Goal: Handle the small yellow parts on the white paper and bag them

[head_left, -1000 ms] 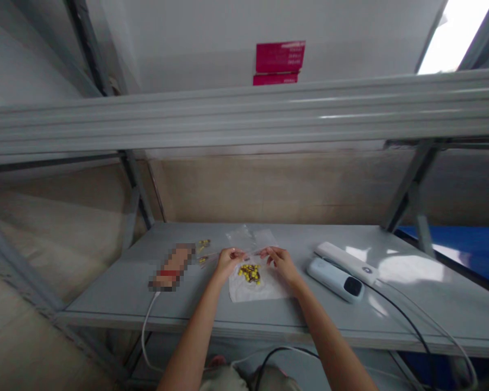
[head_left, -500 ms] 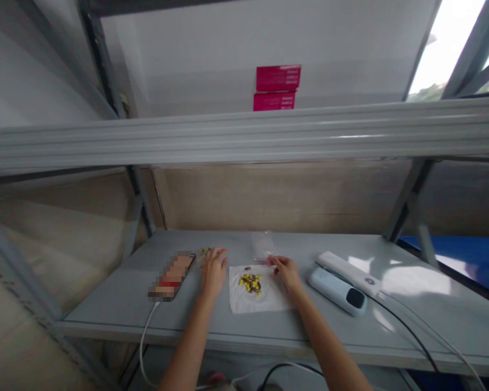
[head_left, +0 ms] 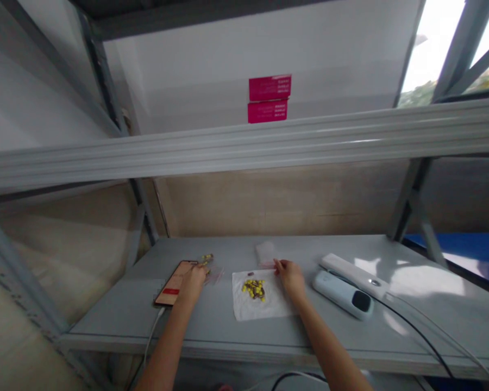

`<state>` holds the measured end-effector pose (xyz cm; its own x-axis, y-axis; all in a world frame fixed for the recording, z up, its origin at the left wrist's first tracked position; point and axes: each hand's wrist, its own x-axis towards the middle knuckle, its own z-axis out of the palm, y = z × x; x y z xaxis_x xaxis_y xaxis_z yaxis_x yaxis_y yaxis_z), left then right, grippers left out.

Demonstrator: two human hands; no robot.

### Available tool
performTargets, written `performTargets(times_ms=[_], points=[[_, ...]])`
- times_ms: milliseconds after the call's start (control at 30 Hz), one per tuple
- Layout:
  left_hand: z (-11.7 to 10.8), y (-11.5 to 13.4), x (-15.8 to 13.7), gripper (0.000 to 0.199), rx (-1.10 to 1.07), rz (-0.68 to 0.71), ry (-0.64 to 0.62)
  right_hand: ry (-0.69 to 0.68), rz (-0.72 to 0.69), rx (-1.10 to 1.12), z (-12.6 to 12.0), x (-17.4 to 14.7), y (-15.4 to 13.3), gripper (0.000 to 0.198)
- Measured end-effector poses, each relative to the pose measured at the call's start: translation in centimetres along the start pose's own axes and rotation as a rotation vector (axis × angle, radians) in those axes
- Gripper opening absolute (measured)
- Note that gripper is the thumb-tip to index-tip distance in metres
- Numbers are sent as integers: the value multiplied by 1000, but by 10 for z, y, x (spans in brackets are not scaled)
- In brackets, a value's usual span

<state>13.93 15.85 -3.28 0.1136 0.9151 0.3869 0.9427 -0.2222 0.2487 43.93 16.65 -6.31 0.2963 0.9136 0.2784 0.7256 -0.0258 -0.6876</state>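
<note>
My left hand (head_left: 192, 281) is over the right edge of the phone, its fingers bent down onto a small clear zip bag (head_left: 215, 276) with yellow bits at its near end. Just behind the fingertips lies another clear bag of yellow and brown pieces (head_left: 207, 257). To the right, a pile of small yellow and dark brown pieces (head_left: 254, 289) rests on a white cloth or sheet (head_left: 244, 313), with a single dark piece (head_left: 250, 273) apart from it. My right hand (head_left: 290, 276) has thumb and fingers pinched together at the near right corner of some clear zip bags (head_left: 264, 253).
A lit phone (head_left: 171, 293) with a white cable lies at the left. Right of the sheet are a pale blue rounded device (head_left: 342, 295) and a long white device (head_left: 348, 273) with cables. A metal shelf beam (head_left: 244, 149) crosses above, with pink boxes (head_left: 269, 99) behind it.
My left hand has moved left and toward me, from beside the sheet to the phone's edge, fingers now bent down. A clear bag shows beside it. The right hand stays by the clear bags.
</note>
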Motion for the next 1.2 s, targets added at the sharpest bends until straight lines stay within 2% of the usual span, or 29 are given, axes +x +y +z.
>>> performTargets(times_ms=[100,233,333,433,533,667,867,967,1200], points=[[3,7,2,22,-8,-37,54,34,26,-72,-2,-3,-2,50],[9,20,9,15,-267,-107,193,103,-6,-99,-5,-7,-7,58],[17,35,16,15,-538,-118,249,36,-131,-45,-8,-11,-15,52],[25,52,20,20,-670,-66,238,-73,-303,70,-9,-16,-24,39],[33,68,20,22,-612,58,190,-111,-373,198,-8,-21,-30,32],[39,83,13,16,-419,219,115,-196,-423,325,-5,-24,-32,36],[42,94,3,20,-251,368,-20,-233,-474,311,0,-25,-33,28],[44,94,1,23,-220,390,-51,-231,-477,288,-1,-24,-33,25],[44,94,1,27,-232,393,8,-198,-511,245,-4,-25,-35,23]])
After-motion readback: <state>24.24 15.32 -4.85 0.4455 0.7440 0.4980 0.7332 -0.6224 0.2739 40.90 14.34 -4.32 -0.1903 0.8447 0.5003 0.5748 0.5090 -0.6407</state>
